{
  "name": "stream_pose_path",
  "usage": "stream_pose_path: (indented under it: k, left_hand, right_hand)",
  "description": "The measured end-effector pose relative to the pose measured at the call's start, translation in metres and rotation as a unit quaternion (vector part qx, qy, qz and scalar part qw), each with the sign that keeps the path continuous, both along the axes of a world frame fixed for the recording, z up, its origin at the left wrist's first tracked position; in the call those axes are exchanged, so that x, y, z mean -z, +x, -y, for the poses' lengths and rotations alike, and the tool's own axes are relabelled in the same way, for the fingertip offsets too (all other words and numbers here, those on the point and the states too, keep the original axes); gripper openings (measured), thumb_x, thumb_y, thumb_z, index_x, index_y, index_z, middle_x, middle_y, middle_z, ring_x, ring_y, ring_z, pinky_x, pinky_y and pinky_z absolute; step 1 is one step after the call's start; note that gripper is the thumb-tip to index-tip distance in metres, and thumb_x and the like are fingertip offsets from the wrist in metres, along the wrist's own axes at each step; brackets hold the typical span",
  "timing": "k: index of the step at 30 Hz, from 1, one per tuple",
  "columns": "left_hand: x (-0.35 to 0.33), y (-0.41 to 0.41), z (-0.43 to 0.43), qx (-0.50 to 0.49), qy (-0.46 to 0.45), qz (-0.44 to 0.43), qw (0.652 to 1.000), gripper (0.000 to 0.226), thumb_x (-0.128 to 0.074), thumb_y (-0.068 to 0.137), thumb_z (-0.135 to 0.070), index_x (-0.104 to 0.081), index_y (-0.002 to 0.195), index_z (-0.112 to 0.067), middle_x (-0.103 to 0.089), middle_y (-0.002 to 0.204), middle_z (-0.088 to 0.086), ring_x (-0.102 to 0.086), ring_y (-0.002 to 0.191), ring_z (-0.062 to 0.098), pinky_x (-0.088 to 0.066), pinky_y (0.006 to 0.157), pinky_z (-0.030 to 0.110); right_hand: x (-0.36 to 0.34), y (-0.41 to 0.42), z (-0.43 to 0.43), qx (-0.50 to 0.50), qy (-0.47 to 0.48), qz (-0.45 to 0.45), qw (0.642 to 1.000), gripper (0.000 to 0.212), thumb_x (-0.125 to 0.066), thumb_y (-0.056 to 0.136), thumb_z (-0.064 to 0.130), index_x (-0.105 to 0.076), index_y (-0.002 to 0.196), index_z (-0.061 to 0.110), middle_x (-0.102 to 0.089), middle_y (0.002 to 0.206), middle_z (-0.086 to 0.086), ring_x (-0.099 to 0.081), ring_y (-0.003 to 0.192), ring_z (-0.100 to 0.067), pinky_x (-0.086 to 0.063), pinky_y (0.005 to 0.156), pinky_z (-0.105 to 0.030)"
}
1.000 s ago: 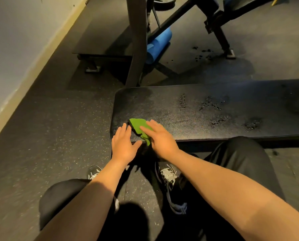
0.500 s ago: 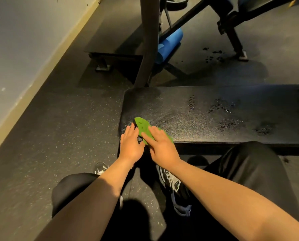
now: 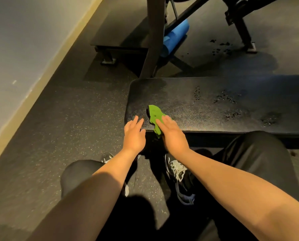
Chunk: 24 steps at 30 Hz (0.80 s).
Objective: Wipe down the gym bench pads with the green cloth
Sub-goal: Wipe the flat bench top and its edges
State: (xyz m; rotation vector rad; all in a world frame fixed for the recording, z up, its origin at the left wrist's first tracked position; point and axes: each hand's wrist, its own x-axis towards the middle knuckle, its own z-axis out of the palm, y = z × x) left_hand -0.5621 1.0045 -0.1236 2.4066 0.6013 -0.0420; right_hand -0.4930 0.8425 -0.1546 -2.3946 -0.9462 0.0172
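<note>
- green cloth (image 3: 155,114) on bench pad (image 3: 180,91), near-left corner, long axis pointing away
- right hand (image 3: 174,136) flat, fingers straight on cloth
- left hand (image 3: 134,134) flat beside it, empty
- droplets (image 3: 223,99) lie right of cloth

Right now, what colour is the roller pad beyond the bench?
Blue roller pad, seen in head view.

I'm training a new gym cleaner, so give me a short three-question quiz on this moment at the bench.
1. True or false: the green cloth lies under the left hand.
2. Where do the droplets sit on the bench pad? A) left of the cloth B) right of the cloth C) under the cloth
3. What colour is the foam roller beyond the bench?

Key: 1 false, the right hand presses it. 2 B. 3 blue.
</note>
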Motion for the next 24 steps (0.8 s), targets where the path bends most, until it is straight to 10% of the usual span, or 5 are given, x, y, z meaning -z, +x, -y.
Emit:
stream_pose_path:
  k: [18, 24]
  left_hand:
    - [0.001, 0.015, 0.051, -0.016, 0.107, -0.09, 0.99, 0.074, -0.044, 0.098, -0.014, -0.009, 0.16, -0.031, 0.002, 0.169, -0.002, 0.009, 0.154, 0.026, 0.005, 0.123, 0.053]
    - [0.0, 0.016, 0.053, -0.023, 0.093, -0.083, 0.992, 0.072, -0.044, 0.097, -0.013, -0.014, 0.16, -0.033, 0.001, 0.169, -0.003, 0.009, 0.154, 0.025, 0.007, 0.123, 0.052]
  right_hand:
    - [-0.001, 0.022, 0.092, 0.081, -0.143, 0.075, 0.984, 0.074, -0.051, 0.082, -0.016, -0.037, 0.148, 0.014, -0.025, 0.162, -0.004, -0.018, 0.151, -0.026, -0.014, 0.123, -0.045]
    - [-0.021, 0.02, 0.088, 0.168, -0.139, 0.062, 0.974, 0.038, -0.049, 0.084, -0.001, -0.051, 0.119, 0.013, -0.043, 0.132, -0.01, -0.047, 0.116, -0.036, -0.042, 0.096, -0.042]
